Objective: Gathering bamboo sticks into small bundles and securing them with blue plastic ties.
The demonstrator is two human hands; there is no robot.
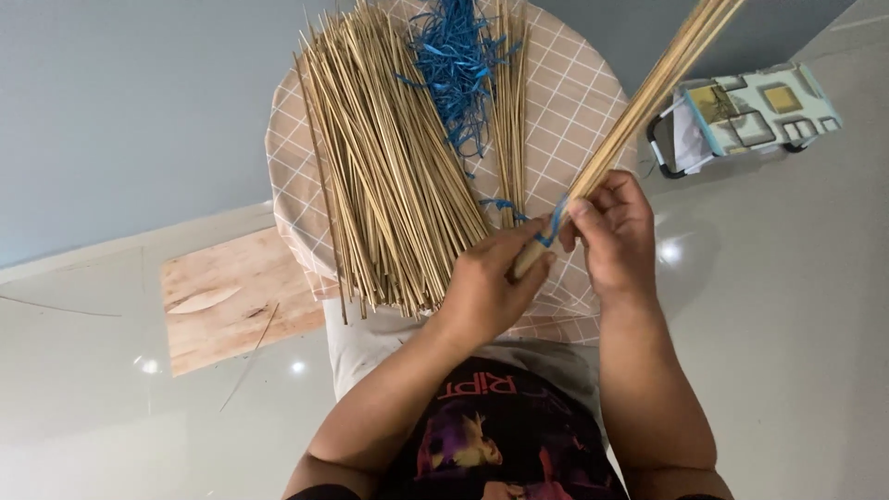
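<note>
On a pale glossy floor (796, 306), a checked-cloth bench (574, 111) carries loose bamboo sticks (389, 176) at upper centre, while the left hand (486, 282) grips a stick bundle (639, 102), its fingers closed, as the right hand (616, 231) pinches a blue strip (553, 227) round it, seemingly mid-tie, needing firm tension.

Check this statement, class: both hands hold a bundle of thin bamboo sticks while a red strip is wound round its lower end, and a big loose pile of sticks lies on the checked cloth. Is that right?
One detail is wrong. The strip is blue, not red, as the head view shows. The rest stands: the left hand and right hand hold the bundle, and the loose pile lies on the checked cloth.
</note>
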